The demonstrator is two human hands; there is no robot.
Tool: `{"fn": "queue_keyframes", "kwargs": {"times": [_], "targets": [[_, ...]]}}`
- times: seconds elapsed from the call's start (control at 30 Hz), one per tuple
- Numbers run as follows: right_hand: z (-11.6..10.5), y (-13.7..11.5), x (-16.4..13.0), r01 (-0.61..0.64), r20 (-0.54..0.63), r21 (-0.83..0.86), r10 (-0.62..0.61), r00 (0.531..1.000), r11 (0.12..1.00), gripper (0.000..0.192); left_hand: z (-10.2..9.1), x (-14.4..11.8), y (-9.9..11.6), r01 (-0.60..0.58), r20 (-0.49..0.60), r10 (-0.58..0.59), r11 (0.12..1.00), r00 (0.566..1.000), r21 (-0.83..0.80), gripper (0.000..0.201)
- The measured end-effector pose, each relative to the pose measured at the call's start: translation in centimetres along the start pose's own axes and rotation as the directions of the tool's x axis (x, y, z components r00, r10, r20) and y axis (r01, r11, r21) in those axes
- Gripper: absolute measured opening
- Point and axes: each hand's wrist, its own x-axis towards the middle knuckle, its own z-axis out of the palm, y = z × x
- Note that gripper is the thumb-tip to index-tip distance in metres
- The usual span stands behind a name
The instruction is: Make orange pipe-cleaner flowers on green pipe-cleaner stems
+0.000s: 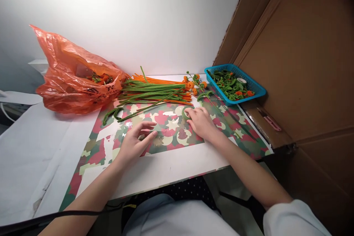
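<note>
Roll of green tape (pixel 186 112) lies flat on the patterned mat (pixel 166 132), just in front of the bundle of stems. My right hand (pixel 201 122) rests over it, fingertips (pixel 190 111) touching the roll's near edge, fingers loosely curved and not clamped around it; whether any finger hooks the hole I cannot tell. My left hand (pixel 136 142) sits lower left on the same mat, palm down, fingers spread and slightly bent, thumb apart from the forefinger, holding nothing I can see.

Behind the tape: a long bundle of green and orange stems (pixel 155 90) lying sideways, ends toward the orange plastic bag (pixel 74 77) at the left. A small sprig with orange buds (pixel 196 83) lies by the bundle's right end. Further right, a blue basket (pixel 256 88) of green and orange bits, against a cardboard wall (pixel 298 51). A pink cutter (pixel 269 120) lies on the cardboard ledge near the basket. White table (pixel 33 143) stretches left.
</note>
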Motion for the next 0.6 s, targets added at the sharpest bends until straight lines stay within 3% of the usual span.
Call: {"fn": "queue_keyframes", "kwargs": {"times": [0.1, 0.3, 0.4, 0.47, 0.53, 0.6], "targets": [[-0.1, 0.7, 1.0, -0.063, 0.024, -0.131, 0.066, 0.998, 0.989, 0.019, 0.2, -0.1, 0.1, -0.006, -0.011, 0.006, 1.000, 1.000, 0.026, 0.035], [0.2, 1.1, 0.7, -0.053, 0.031, -0.103, 0.057, 0.998, 0.993, 0.021, 0.3, -0.3, -0.1, -0.076, -0.002, 0.077, 0.993, 0.997, 0.092, 0.026], [-0.1, 1.0, 0.3, -0.047, -0.009, -0.051, 0.046, 0.999, 0.998, 0.018, -0.5, 0.4, -0.6, -0.166, 0.012, 0.168, 0.955, 0.986, 0.245, 0.022], [-0.4, 0.8, 0.3, -0.037, -0.077, 0.021, 0.038, 0.996, 0.999, 0.017, -1.4, 1.6, -1.0, -0.232, 0.007, 0.255, 0.867, 0.967, 0.441, 0.021], [-0.6, 0.4, 0.6, -0.009, -0.139, 0.099, 0.023, 0.990, 0.995, 0.017, -2.5, 3.3, -1.4, -0.262, 0.011, 0.335, 0.716, 0.942, 0.647, 0.023], [-0.5, 0.0, 1.2, 0.026, -0.172, 0.150, 0.000, 0.985, 0.988, 0.017, -3.3, 5.3, -1.7, -0.181, 0.001, 0.311, 0.551, 0.950, 0.815, 0.023]]}}
